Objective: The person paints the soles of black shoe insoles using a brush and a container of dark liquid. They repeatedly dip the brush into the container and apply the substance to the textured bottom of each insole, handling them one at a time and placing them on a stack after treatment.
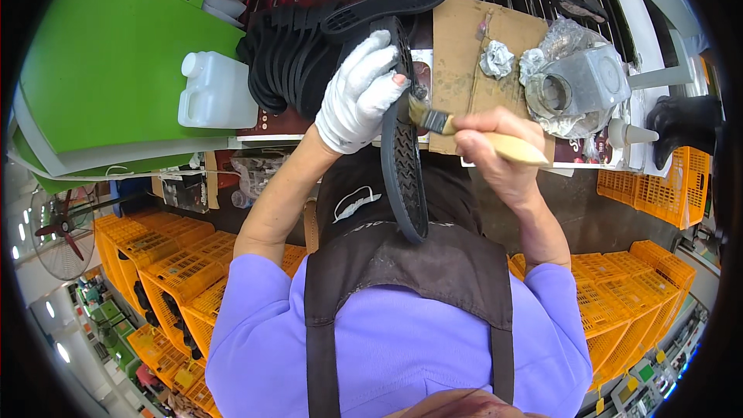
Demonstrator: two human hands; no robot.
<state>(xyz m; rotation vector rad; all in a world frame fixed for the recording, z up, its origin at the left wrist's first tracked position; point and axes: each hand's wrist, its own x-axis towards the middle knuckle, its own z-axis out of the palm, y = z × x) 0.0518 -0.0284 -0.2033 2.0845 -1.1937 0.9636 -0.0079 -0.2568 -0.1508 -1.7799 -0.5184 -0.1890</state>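
My left hand (360, 93), in a white glove with a bare thumb tip, is closed round a black shoe sole (405, 174). The sole is tilted up on its edge, one end close to my apron. Between the fingers and thumb of my right hand (501, 147) is a paintbrush (441, 121) with a pale wooden handle. Its bristles touch or nearly touch the sole's edge, just beside my left thumb. Another black sole (387, 9) lies beyond my left hand, and a row of stacked black soles (290, 58) stands to its left.
A white plastic jug (218, 93) stands at the left. On the right, brown cardboard (457, 39) bears crumpled wads (496, 59) and a clear cut-open container (592, 81). A white nozzle bottle (631, 133) sits by the table edge. Orange crates (182, 259) stand behind me on both sides.
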